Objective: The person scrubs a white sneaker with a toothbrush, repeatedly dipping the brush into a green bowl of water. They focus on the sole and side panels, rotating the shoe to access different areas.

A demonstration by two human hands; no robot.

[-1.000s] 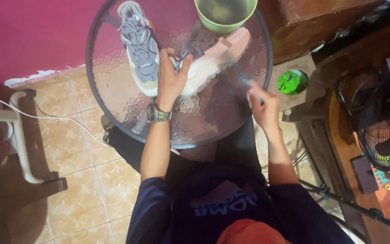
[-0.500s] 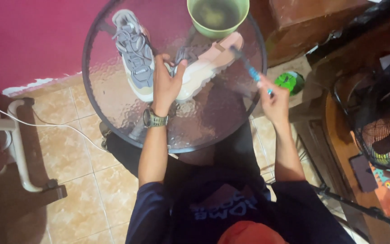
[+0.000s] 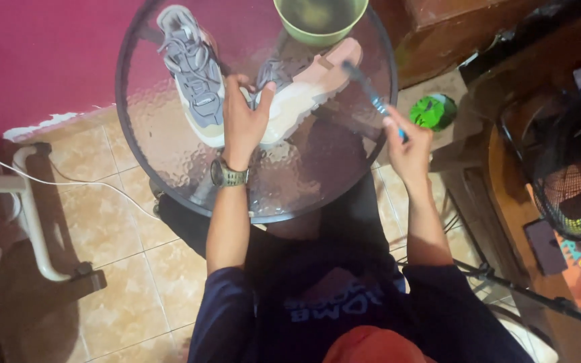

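Note:
Two grey and cream sneakers lie on a round glass table point(image 3: 169, 154). My left hand point(image 3: 243, 121), with a watch on the wrist, grips the right-hand sneaker point(image 3: 304, 91), which is tipped on its side with its pale sole toward me. The other sneaker point(image 3: 193, 74) rests upright just to the left of that hand. My right hand point(image 3: 405, 141) holds a blue-handled brush point(image 3: 371, 97), whose head points at the toe end of the tipped sneaker. A green bowl point(image 3: 321, 20) stands at the far edge of the table, above the sneaker.
A green round container point(image 3: 434, 111) sits on the tiled floor to the right of the table. Dark wooden furniture point(image 3: 506, 181) and a fan grille point(image 3: 573, 181) crowd the right side. A white tube frame point(image 3: 31, 222) and a cable run at the left.
My right hand has risen from near the table's right edge and brought the brush up toward the tipped sneaker's toe. My left hand keeps its grip on that sneaker.

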